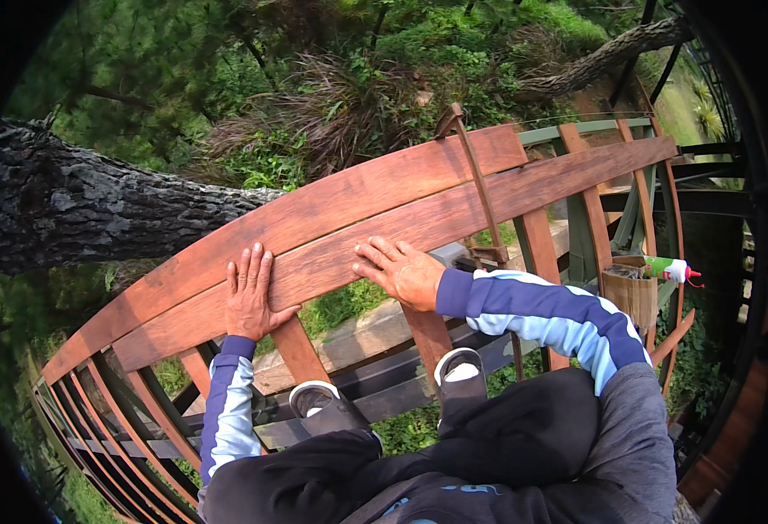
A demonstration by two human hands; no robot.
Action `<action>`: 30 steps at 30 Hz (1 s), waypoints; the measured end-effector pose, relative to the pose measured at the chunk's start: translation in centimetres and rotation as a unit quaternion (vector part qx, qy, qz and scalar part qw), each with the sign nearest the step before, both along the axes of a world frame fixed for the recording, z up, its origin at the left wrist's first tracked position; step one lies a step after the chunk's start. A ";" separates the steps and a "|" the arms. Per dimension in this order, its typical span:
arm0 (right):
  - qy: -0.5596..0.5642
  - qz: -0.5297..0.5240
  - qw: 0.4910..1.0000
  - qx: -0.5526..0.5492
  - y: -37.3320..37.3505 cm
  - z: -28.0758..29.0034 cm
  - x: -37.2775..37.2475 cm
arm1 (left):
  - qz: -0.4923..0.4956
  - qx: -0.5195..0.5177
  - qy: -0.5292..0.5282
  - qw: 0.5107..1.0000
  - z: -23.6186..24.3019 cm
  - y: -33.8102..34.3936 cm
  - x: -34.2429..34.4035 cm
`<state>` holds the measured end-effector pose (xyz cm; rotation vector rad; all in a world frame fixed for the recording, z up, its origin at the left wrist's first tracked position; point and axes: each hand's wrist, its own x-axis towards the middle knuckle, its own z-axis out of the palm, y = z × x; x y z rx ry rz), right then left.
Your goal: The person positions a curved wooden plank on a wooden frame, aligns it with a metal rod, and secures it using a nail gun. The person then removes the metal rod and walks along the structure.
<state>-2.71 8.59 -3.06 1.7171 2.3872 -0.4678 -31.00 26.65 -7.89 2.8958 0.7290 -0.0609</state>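
Near plank: the long reddish-brown near plank (pixel 436 220) lies across the joists (pixel 298 349), running farther right than the far plank.
Far plank: the far plank (pixel 332 194) lies along the near plank's outer edge, a thin dark seam between them, and reaches farther left.
Left hand: the left hand (pixel 251 293) is spread flat, fingers on top of the near plank, thumb out sideways by its inner edge.
Right hand: the right hand (pixel 406 275) is palm down, fingers on the near plank, wrist past its inner edge; the two hands are well apart, neither closed around anything.
Clamp: a rusty clamp (pixel 475 170) crosses the near plank, right of the right hand.
Bottle: a green-and-white bottle (pixel 666 269) with a red tip lies on a wooden post (pixel 636 299), on the inner side of the near plank's right end.
Shoes: dark shoes (pixel 461 382) rest inward of the near plank.
Trunk: a rough tree trunk (pixel 96 205) stands left, beyond the near plank.
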 end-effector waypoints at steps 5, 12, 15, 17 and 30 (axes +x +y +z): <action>-0.001 0.000 1.000 0.022 0.0 -0.2 -0.1 | -0.002 0.005 0.001 1.000 0.0 -0.1 0.0; -0.009 0.004 1.000 0.015 0.0 -0.1 -0.1 | -0.002 0.008 -0.008 1.000 -0.1 0.0 0.0; -0.015 0.009 1.000 0.010 0.0 0.0 -0.1 | -0.001 0.008 -0.005 1.000 -0.1 -0.1 0.0; -0.009 0.007 1.000 0.014 0.0 0.1 0.0 | 0.000 0.006 -0.004 1.000 -0.1 -0.1 0.0; -0.019 0.009 0.999 0.031 -0.1 -0.1 -0.2 | -0.006 0.019 0.002 1.000 -0.2 0.0 -0.1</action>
